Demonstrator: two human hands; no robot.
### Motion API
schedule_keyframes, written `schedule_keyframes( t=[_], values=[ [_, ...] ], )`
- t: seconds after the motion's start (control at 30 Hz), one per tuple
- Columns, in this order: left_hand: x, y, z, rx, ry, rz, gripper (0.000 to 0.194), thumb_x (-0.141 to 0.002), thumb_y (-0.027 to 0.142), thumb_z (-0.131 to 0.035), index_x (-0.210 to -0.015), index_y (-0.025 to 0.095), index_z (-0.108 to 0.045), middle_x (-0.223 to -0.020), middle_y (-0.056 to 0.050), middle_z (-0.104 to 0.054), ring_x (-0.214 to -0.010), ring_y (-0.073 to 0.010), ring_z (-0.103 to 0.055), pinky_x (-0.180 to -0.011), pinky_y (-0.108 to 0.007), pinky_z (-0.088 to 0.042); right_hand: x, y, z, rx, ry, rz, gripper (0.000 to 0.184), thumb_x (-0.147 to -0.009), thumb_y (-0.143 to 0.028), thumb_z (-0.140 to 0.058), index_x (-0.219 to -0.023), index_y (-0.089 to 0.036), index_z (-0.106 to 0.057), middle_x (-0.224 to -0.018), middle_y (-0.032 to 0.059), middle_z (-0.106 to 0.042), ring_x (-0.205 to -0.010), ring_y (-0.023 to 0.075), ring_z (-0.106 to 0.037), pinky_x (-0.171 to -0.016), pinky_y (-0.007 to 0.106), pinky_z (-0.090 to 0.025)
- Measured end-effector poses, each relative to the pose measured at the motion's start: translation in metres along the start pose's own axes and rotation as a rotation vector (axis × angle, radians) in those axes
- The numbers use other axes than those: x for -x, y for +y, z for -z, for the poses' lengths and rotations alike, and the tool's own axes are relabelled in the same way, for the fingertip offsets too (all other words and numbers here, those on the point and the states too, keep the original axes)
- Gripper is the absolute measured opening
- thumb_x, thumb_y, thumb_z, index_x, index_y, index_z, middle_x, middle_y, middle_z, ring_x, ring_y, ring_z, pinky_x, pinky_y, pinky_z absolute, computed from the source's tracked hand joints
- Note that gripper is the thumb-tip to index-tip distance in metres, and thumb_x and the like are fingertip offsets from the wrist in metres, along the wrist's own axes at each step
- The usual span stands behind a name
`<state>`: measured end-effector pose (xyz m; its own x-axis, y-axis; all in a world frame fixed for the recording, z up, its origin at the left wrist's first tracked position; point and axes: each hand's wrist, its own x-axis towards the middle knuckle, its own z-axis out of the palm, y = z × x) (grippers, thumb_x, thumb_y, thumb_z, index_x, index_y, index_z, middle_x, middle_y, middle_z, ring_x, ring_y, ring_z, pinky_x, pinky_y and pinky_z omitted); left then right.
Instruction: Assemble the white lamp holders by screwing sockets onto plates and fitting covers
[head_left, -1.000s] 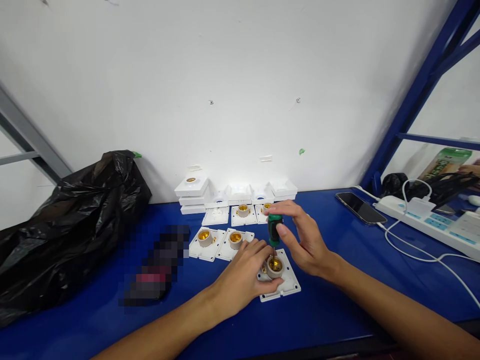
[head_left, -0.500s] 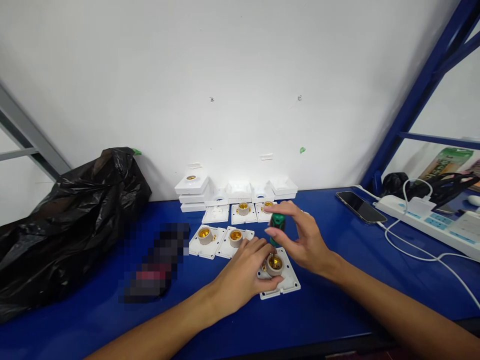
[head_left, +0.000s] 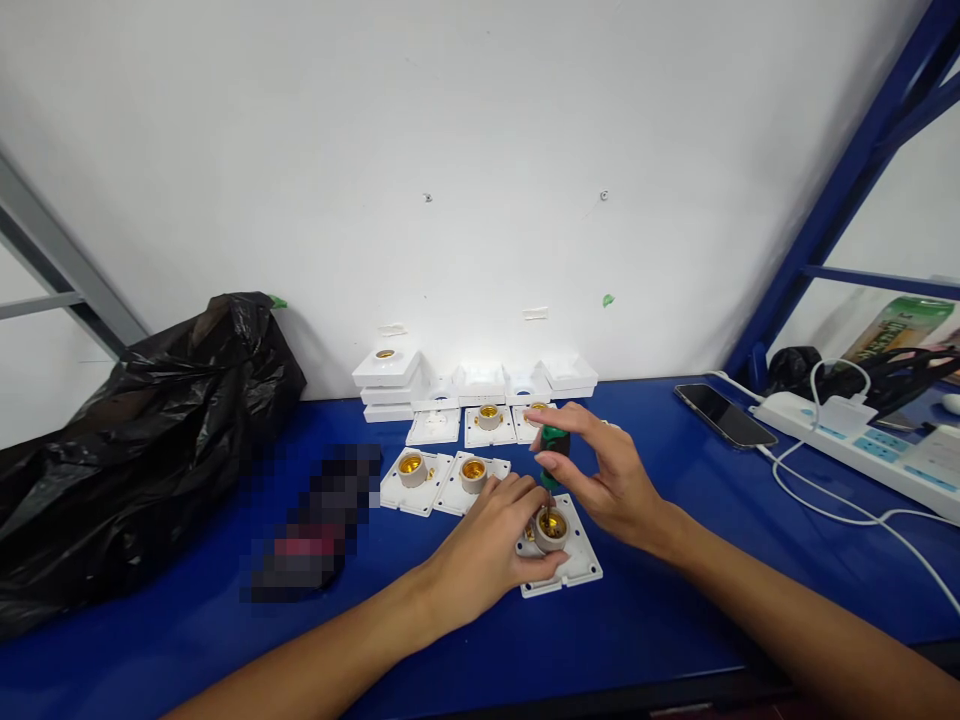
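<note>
While the right hand (head_left: 611, 485) keeps its grip closed around the handle of a green and black screwdriver (head_left: 555, 443), the left hand (head_left: 487, 545) has its grip curled about a lamp socket (head_left: 551, 530), thumb to the near side and fingers to the far side. That socket sits on a white square plate (head_left: 581, 572) lying flat on the blue surface (head_left: 660, 620), and the thin metal shaft points down into its mouth; whether the tip is seated in a screw is too small to tell. If the driver leans off line, the tip could slip and scratch the brassy lining or catch the left fingers, which lie close to the shaft. Should the left grip loosen, the plate might turn with the twist, since the surface looks smooth and slick. Too much force could, I judge, chip the socket's pale, matt, ceramic-looking wall. The socket is a short round cup with a shiny golden inside, the plate thin and holed at its corners. Two more sockets, a left one (head_left: 412, 471) and a right one (head_left: 472, 477), stand on similar plates beyond the left hand.
</note>
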<state>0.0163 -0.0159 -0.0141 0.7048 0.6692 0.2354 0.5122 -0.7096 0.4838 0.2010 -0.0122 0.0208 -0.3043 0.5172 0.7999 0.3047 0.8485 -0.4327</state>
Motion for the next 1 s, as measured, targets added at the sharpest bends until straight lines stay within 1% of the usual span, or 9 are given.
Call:
schedule_keyframes(
  t=[0.1,0.27,0.43,0.6,0.67,0.77,0.83,0.9,1.0],
  values=[
    [0.0003,0.0,0.0003,0.008,-0.003,0.004,0.03,-0.084,0.032,-0.081,-0.107,0.02,-0.065,-0.111,-0.006,-0.068,-0.103,-0.0284,-0.061,-0.098,-0.045,-0.045,-0.0005,-0.0011,-0.0003,-0.04,-0.049,-0.065,0.039,-0.104,-0.023,-0.053,-0.143,-0.028,-0.053,-0.115,0.0064,-0.071,-0.102,0.0192,-0.067,-0.091,0.041,-0.056],
    [0.0011,0.0005,0.0007,0.04,-0.006,0.002,0.039,-0.084,0.026,-0.081,-0.119,0.023,-0.062,-0.121,-0.007,-0.067,-0.111,-0.0291,-0.06,-0.099,-0.044,-0.046,-0.0005,-0.0009,-0.0007,0.047,0.088,0.017,0.032,-0.093,-0.022,-0.071,-0.124,-0.027,-0.064,-0.104,0.0033,-0.073,-0.092,0.0192,-0.067,-0.083,0.038,-0.056],
    [0.0009,0.0004,-0.0002,0.025,-0.003,0.009,0.033,-0.084,0.028,-0.081,-0.112,0.021,-0.065,-0.115,-0.007,-0.068,-0.108,-0.0292,-0.06,-0.101,-0.046,-0.044,-0.0013,-0.0023,-0.0004,0.0,0.002,0.045,0.041,-0.101,-0.019,-0.056,-0.141,-0.025,-0.054,-0.113,0.0067,-0.072,-0.098,0.02,-0.066,-0.086,0.04,-0.054],
    [0.0014,-0.0002,-0.001,0.053,0.006,-0.004,0.041,-0.083,0.025,-0.081,-0.119,0.021,-0.062,-0.12,-0.006,-0.067,-0.111,-0.0284,-0.059,-0.1,-0.044,-0.045,-0.0005,-0.0029,-0.0032,0.119,0.128,0.058,0.034,-0.092,-0.022,-0.072,-0.125,-0.027,-0.063,-0.093,0.0019,-0.071,-0.078,0.0184,-0.061,-0.074,0.038,-0.052],
    [0.0013,-0.0007,-0.0012,0.047,0.016,0.001,0.038,-0.083,0.027,-0.081,-0.116,0.021,-0.062,-0.117,-0.006,-0.067,-0.109,-0.0283,-0.06,-0.098,-0.043,-0.046,0.0003,-0.0029,-0.0037,0.113,0.077,0.081,0.039,-0.095,-0.024,-0.068,-0.133,-0.027,-0.059,-0.1,0.0039,-0.072,-0.085,0.0203,-0.064,-0.078,0.041,-0.053],
    [0.0006,-0.0005,-0.0006,0.035,-0.003,0.01,0.033,-0.083,0.028,-0.081,-0.11,0.02,-0.064,-0.111,-0.006,-0.068,-0.105,-0.0285,-0.06,-0.098,-0.045,-0.045,0.0014,-0.0015,-0.0052,0.019,0.011,0.007,0.043,-0.1,-0.023,-0.058,-0.142,-0.027,-0.053,-0.115,0.007,-0.073,-0.103,0.022,-0.068,-0.089,0.043,-0.055],
    [0.0002,0.0002,0.0004,0.04,-0.019,0.009,0.034,-0.083,0.027,-0.081,-0.112,0.021,-0.064,-0.11,-0.006,-0.068,-0.104,-0.0284,-0.061,-0.099,-0.046,-0.044,0.0023,0.0009,-0.0069,0.021,0.094,-0.042,0.037,-0.098,-0.021,-0.062,-0.134,-0.027,-0.058,-0.113,0.006,-0.073,-0.103,0.0213,-0.069,-0.089,0.042,-0.057],
    [0.0,0.001,0.0012,0.042,-0.017,0.011,0.037,-0.083,0.027,-0.081,-0.115,0.022,-0.064,-0.111,-0.005,-0.068,-0.104,-0.0283,-0.061,-0.098,-0.045,-0.044,0.0035,0.0038,-0.0081,0.078,0.195,-0.018,0.032,-0.092,-0.021,-0.071,-0.123,-0.027,-0.063,-0.106,0.0041,-0.073,-0.097,0.0211,-0.069,-0.085,0.04,-0.057],
    [0.0,0.0016,0.0016,0.03,-0.011,0.01,0.035,-0.083,0.027,-0.081,-0.113,0.022,-0.064,-0.113,-0.005,-0.068,-0.105,-0.0282,-0.061,-0.098,-0.045,-0.044,0.0045,0.0063,-0.0069,0.097,0.15,0.036,0.036,-0.094,-0.024,-0.068,-0.129,-0.027,-0.061,-0.109,0.0054,-0.073,-0.099,0.0222,-0.068,-0.085,0.042,-0.057]
  ],
)
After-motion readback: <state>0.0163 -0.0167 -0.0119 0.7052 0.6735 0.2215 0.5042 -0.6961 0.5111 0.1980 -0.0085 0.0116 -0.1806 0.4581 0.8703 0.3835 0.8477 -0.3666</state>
